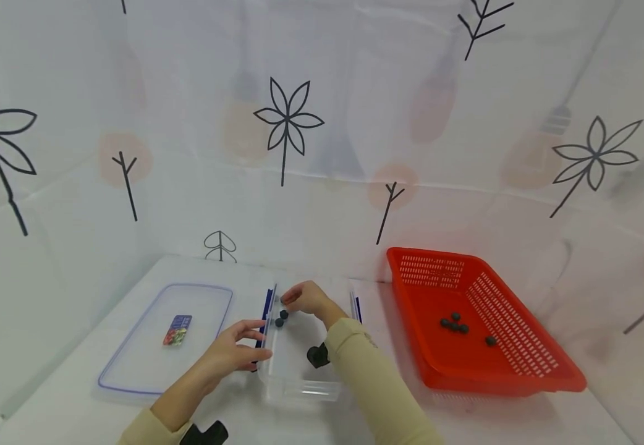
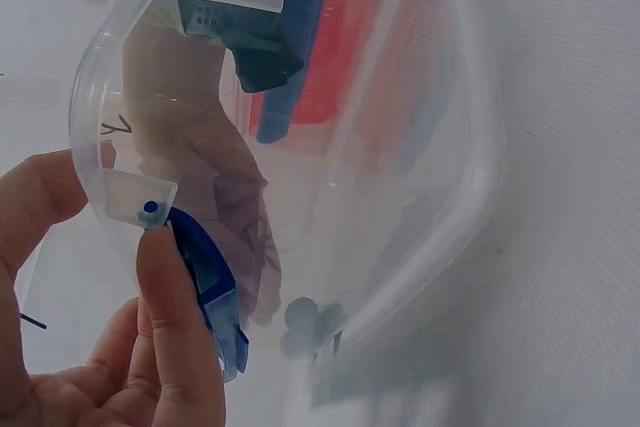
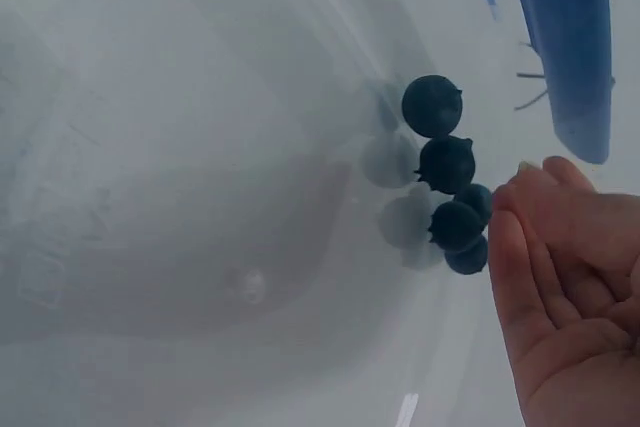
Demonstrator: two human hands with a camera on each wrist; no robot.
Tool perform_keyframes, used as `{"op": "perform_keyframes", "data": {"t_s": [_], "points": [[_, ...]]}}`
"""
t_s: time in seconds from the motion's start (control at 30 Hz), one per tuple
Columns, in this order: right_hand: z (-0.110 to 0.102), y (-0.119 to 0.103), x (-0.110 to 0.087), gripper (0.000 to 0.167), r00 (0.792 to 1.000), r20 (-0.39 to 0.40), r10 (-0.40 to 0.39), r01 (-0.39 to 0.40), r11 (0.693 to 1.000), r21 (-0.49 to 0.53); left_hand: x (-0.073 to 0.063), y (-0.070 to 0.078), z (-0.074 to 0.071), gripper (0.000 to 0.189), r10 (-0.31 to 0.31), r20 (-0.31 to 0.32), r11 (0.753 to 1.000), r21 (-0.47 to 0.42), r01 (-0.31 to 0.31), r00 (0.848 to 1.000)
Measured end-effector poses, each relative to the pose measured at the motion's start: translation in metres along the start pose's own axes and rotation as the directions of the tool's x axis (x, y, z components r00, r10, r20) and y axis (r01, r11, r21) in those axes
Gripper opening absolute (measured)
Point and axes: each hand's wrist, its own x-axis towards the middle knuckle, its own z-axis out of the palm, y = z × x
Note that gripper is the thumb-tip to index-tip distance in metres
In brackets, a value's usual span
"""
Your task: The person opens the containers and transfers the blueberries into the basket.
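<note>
A clear plastic box (image 1: 300, 388) with blue side latches stands on the table. My left hand (image 1: 238, 352) holds its left side; in the left wrist view the thumb (image 2: 165, 277) lies on the blue latch (image 2: 215, 297) and a finger reaches behind the rim. My right hand (image 1: 311, 298) reaches into the box at the far left corner, its fingertips together at a blueberry (image 1: 282, 300). Other dark blueberries (image 1: 279, 322) lie along the left wall. In the right wrist view, blueberries (image 3: 446, 164) line up by the wall, with fainter reflections beside them.
Left of the box lies a clear lid (image 1: 133, 346) with a blue edge and a printed label (image 1: 177, 330). A red perforated basket (image 1: 433, 364) at the right holds several blueberries (image 1: 454, 326). Behind the table hangs a white patterned cloth (image 1: 327, 216).
</note>
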Motion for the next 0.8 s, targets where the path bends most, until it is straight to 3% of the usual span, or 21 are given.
{"op": "perform_keyframes", "data": {"t_s": [0.27,0.5,0.8], "points": [[-0.001,0.006,0.002,0.024,0.996,0.085,0.013,-0.001,0.991,-0.135,0.000,0.001,0.000,0.061,0.005,0.002,1.000,-0.001,-0.005,1.000],[0.003,0.011,0.005,0.022,0.996,0.093,0.002,0.020,0.972,-0.235,-0.001,0.001,-0.001,0.062,0.017,0.016,1.000,0.004,-0.017,1.000],[0.006,0.010,0.007,0.019,0.989,0.147,0.009,0.032,0.961,-0.273,0.000,0.000,-0.002,0.062,0.031,0.027,0.999,-0.009,-0.031,0.999]]}}
